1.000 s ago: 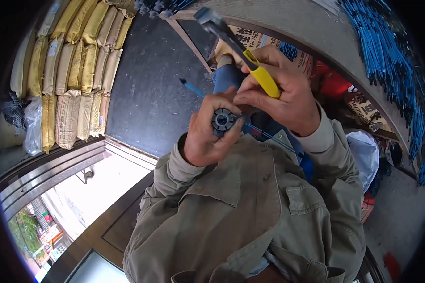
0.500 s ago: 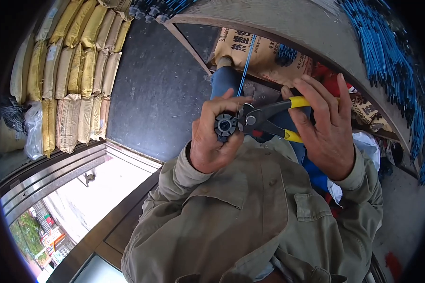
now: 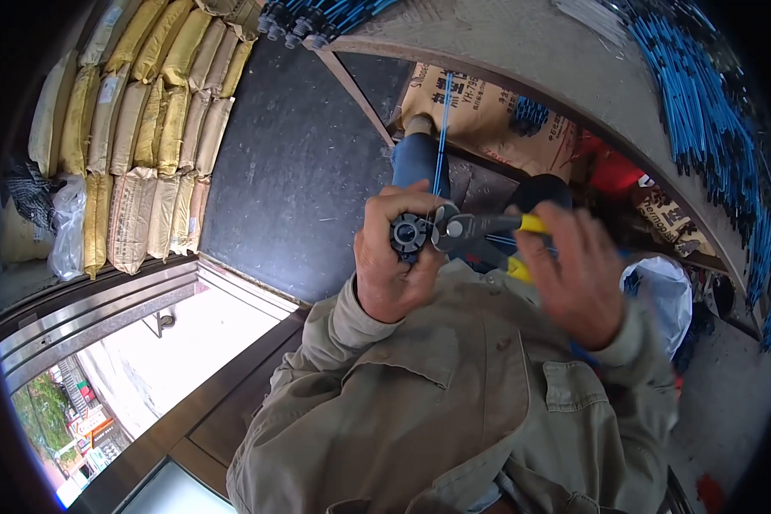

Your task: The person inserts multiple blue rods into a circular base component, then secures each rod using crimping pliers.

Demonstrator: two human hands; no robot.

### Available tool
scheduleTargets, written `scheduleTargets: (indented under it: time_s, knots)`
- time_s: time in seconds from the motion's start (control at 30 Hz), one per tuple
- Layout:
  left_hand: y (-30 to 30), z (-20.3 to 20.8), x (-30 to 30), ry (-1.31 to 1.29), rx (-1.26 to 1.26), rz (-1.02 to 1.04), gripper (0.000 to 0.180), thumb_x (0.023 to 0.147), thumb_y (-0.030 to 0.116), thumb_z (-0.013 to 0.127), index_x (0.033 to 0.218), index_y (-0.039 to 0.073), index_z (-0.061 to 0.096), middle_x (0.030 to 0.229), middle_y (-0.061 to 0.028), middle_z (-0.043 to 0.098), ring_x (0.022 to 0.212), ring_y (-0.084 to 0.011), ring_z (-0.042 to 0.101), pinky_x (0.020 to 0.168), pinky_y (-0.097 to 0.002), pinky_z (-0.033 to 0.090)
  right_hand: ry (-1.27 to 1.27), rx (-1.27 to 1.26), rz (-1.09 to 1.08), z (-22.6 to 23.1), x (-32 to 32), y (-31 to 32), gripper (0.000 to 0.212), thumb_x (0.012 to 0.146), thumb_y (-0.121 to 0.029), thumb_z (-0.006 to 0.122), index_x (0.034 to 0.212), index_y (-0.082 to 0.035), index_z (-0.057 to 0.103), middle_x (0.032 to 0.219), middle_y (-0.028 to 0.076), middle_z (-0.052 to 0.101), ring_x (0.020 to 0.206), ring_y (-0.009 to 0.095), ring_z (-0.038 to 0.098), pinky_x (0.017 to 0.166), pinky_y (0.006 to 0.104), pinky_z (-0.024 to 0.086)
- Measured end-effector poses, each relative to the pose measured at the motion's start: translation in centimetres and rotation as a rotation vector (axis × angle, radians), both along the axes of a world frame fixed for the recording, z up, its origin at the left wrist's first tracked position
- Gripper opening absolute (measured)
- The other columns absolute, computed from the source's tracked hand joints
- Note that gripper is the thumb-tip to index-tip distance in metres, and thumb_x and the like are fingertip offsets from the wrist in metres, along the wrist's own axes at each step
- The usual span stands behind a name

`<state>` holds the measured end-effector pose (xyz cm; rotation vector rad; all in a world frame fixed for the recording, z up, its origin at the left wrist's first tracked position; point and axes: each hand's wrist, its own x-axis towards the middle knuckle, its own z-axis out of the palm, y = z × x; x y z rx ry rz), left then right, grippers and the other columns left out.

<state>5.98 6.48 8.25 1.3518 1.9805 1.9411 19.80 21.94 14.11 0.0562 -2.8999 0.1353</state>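
Note:
My left hand [image 3: 398, 257] is closed round a round black slotted plastic piece [image 3: 409, 231] with a hollow centre, its end facing up. Thin blue strands [image 3: 443, 137] run from beside this hand toward the work table. End-cutting pliers [image 3: 475, 227] with dark jaws and yellow handles lie across, their head right against the black piece and my left fingers. Whether the jaws bite on anything cannot be made out. My right hand [image 3: 578, 274], blurred by motion, is closed about the yellow handles.
A grey table [image 3: 488, 38] curves across the top, with bundles of blue strands [image 3: 693, 94] on its right. Brown printed sacks [image 3: 479, 111] sit beneath it. Stacked yellow sacks [image 3: 145, 128] stand at the left. A white plastic bag [image 3: 663, 295] is near my right arm.
My right hand's spread fingers have closed in round the plier handles, and the hand has moved left and down. The handles have drawn closer together. My left hand keeps its hold.

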Motion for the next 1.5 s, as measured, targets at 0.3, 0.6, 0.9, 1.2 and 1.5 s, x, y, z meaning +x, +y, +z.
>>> scheduleTargets:
  time_s: [0.3,0.6,0.9,1.2,1.5]
  knots:
    - [0.4,0.3,-0.8,0.025,-0.074,-0.051,0.024,0.078,-0.002,0.059,0.095,0.001,0.042,0.086,-0.0123,0.059,0.082,-0.0222,0.060,0.085,-0.0419,0.047,0.391,-0.014,-0.166,-4.3,-0.9,-0.2,0.033,0.075,-0.009,0.066,0.106,-0.007,0.053,0.106,0.011,0.052,0.095,0.024,0.053,0.079,0.0398,0.042]
    - [-0.1,0.9,-0.4,-0.057,-0.095,-0.056,0.029,0.071,-0.011,0.053,0.096,0.000,0.043,0.087,-0.0153,0.056,0.079,-0.0234,0.058,0.075,-0.0316,0.045,0.855,0.608,0.079,-3.1,-6.9,4.8,0.041,0.078,-0.015,0.068,0.110,-0.009,0.044,0.116,-0.003,0.045,0.113,0.012,0.045,0.103,0.0405,0.020]
    - [-0.3,0.2,-0.4,-0.085,-0.047,0.008,0.033,0.067,-0.010,0.054,0.096,0.001,0.044,0.083,-0.0137,0.053,0.069,-0.0237,0.055,0.065,-0.0281,0.044,0.792,0.285,-0.066,-7.0,-6.5,2.7,0.039,0.072,-0.009,0.072,0.102,-0.007,0.048,0.106,0.004,0.049,0.096,0.016,0.052,0.095,0.0405,0.031]
    - [-1.2,1.5,0.6,-0.304,-0.119,-0.085,0.041,0.067,-0.007,0.059,0.106,0.002,0.049,0.084,-0.0101,0.059,0.070,-0.0236,0.057,0.067,-0.0296,0.043,0.135,-0.015,0.337,0.6,-2.7,6.1,0.021,0.073,-0.016,0.070,0.078,-0.003,0.054,0.097,0.011,0.055,0.080,0.027,0.056,0.064,0.0379,0.047]
    - [0.2,1.1,-1.4,-0.004,-0.008,-0.566,0.055,0.054,0.019,0.086,0.098,-0.002,0.059,0.083,-0.0101,0.063,0.073,-0.0200,0.060,0.065,-0.0305,0.043,-1.345,-1.588,0.261,-1.4,-1.0,7.6,0.042,0.077,-0.029,0.067,0.100,0.000,0.048,0.096,0.015,0.057,0.079,0.030,0.061,0.064,0.0368,0.050]
